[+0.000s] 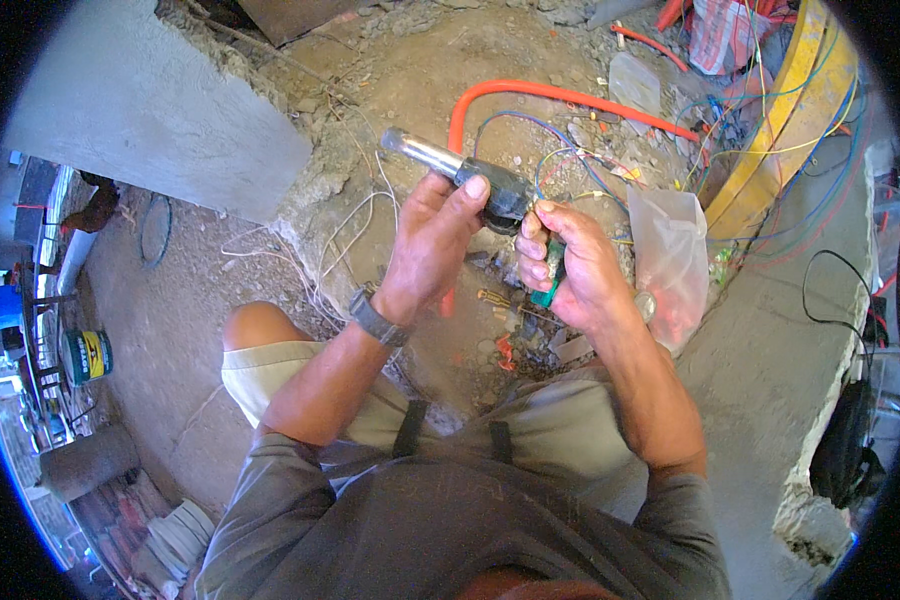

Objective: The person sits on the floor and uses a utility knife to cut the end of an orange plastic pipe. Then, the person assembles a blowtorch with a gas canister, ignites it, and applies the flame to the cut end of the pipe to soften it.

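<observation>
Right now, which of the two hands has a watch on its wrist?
The left hand, gripping the silver-tubed black tool: its wrist wears a dark watch; the right hand has none.

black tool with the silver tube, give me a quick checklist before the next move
1. Black tool held in the left hand: ok, fingers and thumb around it.
2. Silver tube pointing away from the body: ok.
3. Green item gripped in the right hand: ok, fingers curled around it.
4. Gloves on: not ok, both hands are bare.
5. Ground ahead tidy: not ok, an orange conduit, wires and debris lie there.
6. Tool switched off: cannot tell.
</observation>
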### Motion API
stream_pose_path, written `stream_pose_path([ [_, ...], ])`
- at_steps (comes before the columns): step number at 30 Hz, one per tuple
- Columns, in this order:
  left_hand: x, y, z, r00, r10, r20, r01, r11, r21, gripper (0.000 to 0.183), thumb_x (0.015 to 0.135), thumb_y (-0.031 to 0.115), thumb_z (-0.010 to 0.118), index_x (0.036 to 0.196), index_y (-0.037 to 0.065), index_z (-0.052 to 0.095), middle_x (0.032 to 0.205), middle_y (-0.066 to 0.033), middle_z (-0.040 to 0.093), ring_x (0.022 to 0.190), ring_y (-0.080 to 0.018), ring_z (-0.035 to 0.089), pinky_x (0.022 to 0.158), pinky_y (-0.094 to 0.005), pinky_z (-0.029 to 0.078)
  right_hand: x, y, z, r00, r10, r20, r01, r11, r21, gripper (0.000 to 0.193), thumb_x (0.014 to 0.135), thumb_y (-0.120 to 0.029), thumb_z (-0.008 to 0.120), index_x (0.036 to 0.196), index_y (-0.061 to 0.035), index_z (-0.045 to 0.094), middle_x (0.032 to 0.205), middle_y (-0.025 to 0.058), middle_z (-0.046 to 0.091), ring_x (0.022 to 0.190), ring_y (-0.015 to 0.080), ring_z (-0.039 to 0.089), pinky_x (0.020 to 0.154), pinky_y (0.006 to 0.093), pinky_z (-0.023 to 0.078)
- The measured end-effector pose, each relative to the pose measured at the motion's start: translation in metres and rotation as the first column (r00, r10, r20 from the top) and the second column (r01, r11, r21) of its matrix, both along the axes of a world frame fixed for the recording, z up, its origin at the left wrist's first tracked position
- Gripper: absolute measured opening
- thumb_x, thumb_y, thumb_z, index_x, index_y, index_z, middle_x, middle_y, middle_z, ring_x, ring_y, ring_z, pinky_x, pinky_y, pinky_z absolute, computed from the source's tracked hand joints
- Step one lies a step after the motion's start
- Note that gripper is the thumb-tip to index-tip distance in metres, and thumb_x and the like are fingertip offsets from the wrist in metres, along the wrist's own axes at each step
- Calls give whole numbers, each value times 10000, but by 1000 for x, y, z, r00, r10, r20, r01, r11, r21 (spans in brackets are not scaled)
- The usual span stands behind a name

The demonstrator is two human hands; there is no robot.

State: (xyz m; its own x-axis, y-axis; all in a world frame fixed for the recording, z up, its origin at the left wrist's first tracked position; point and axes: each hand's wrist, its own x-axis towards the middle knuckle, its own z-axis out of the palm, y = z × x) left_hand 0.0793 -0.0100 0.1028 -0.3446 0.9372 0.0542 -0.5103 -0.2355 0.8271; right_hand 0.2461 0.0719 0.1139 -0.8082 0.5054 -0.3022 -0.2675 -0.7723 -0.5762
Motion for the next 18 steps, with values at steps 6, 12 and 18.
stream_pose_path([
  [6,-16,1,8,984,165,-71,-172,977,-125,235,1130,266,502,1125,61,617,1017,-37,683,965,-141,658,886,-359,526,8,18,-17,961,-17,278,-24,989,144,105,981,-128,634,1027,-39,606,823,60,610,634,138,556,505,263,425],
  [12,-43,1,8,964,266,32,-254,947,-197,283,1138,345,473,1097,107,621,953,-18,671,891,-141,650,798,-344,537,13,29,-60,815,10,579,-273,889,368,122,970,-30,610,1085,7,621,907,87,661,702,143,621,539,273,472],
  [18,-64,-3,13,946,325,23,-316,932,-177,305,1120,396,502,1060,123,622,934,-25,689,794,-155,648,656,-331,510,-2,11,-22,771,238,591,-480,827,293,193,1014,-25,587,1195,11,644,977,103,721,721,147,695,576,264,524],
])
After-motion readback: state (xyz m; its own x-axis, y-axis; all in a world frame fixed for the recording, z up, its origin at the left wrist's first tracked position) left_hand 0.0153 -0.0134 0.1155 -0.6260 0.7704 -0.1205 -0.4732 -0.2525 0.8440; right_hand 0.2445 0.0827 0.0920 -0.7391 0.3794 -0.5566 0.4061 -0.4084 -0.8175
